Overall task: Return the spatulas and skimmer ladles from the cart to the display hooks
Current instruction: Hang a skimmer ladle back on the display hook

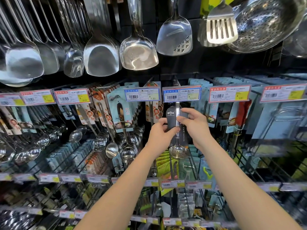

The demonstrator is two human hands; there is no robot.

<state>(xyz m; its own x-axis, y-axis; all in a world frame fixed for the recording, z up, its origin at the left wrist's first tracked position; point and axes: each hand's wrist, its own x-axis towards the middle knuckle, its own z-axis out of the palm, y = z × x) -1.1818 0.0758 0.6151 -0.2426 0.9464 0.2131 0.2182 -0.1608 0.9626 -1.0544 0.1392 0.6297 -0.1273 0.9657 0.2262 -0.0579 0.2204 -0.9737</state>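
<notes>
gripping shiny round steel skimmer ladle (178, 151)

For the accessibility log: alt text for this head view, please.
Both hands, left hand and right hand, hold a carded skimmer ladle up under the 10.00 price tag. Steel spatulas hang above.

Price tags (181, 95) run along the rail in red and blue frames, yellow patches blurred – below, packaged ladles (126, 146) on teal cards; a green peeler (207, 173) lower right.
</notes>
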